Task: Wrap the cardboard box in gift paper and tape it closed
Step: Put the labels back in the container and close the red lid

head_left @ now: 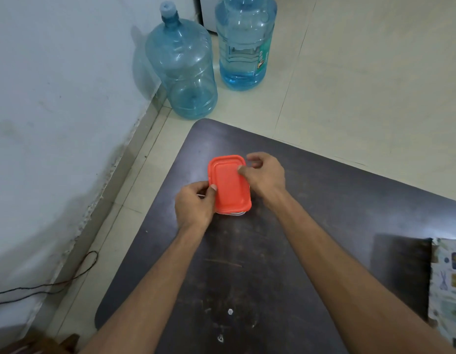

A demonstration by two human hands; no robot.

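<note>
Both your hands are on it now: a small container [229, 185] with an orange-red lid sits on the dark counter [324, 200] right between them. Your left hand [195, 205] grips its left edge, thumb on the lid, and your right hand [266, 175] curls round the far right corner, thumb pressing the lid too. The patterned gift paper [449, 290] lies well off to the right of your right forearm. Two blue water jugs [183, 70] stand on the floor [362, 72] beyond your hands.
</note>
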